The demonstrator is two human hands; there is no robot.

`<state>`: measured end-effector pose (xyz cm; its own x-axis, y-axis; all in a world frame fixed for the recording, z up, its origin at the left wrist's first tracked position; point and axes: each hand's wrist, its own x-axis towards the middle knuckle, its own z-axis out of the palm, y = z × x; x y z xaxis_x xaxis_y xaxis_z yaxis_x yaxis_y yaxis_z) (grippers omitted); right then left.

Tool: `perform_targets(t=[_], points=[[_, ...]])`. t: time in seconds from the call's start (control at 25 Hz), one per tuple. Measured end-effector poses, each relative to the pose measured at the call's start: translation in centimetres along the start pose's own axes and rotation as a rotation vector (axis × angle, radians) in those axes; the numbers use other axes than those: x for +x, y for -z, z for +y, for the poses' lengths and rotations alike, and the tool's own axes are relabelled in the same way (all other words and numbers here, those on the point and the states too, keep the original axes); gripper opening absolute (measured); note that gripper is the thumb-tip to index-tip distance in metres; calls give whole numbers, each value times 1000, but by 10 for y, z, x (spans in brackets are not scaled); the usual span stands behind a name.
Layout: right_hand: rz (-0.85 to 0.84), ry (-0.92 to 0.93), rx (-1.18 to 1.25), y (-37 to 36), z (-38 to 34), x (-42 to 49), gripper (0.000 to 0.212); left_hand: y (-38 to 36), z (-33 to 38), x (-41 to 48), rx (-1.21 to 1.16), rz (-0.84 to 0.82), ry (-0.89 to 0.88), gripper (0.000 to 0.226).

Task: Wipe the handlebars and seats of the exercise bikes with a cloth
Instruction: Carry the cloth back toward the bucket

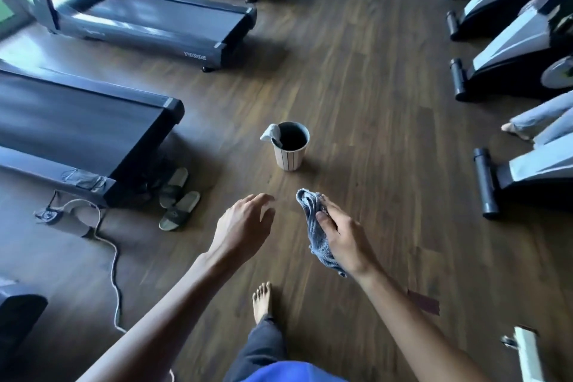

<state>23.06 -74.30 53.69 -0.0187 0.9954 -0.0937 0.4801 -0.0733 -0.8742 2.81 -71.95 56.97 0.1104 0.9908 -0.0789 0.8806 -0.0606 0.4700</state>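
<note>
Two bare arms reach forward and down over a gym floor. The left hand (245,223) is empty, palm down, its fingers spread and loosely bent. The right hand (341,236) grips a crumpled blue-grey cloth (313,226), thumb pressed across it, with the cloth bunched under the palm and hanging out at both ends; the cloth is in the air, well apart from any machine. Beneath the hands, dark wooden floorboards (372,71) run away up the middle of the view. Along the left side stand three dark treadmills (148,25), one behind another. Along the right edge is a row of exercise bikes (508,49), of which only the grey and black bases and floor bars show. Between two of those bases a second person's leg (539,119) in pale trousers ends in a bare foot. Straight ahead of the hands, alone on the boards, stands a pale striped bucket (290,158) with a white rag (269,133) draped over its left rim. By the nearest treadmill's end lie a pair of sandals (179,211) and a pale cord (113,257) snaking over the boards. Below the hands, the wearer's own bare foot (262,301) steps forward.
</note>
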Motion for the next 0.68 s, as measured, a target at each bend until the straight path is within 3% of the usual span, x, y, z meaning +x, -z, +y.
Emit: perform_targets(t=[0.32,0.68], points=[[143,-36,78,-28,-42,186,40,59,-46,205,21,-83,-122,30],[199,-80,94,-17,-34,389,40,54,-33,422,2,-112,-135,30]])
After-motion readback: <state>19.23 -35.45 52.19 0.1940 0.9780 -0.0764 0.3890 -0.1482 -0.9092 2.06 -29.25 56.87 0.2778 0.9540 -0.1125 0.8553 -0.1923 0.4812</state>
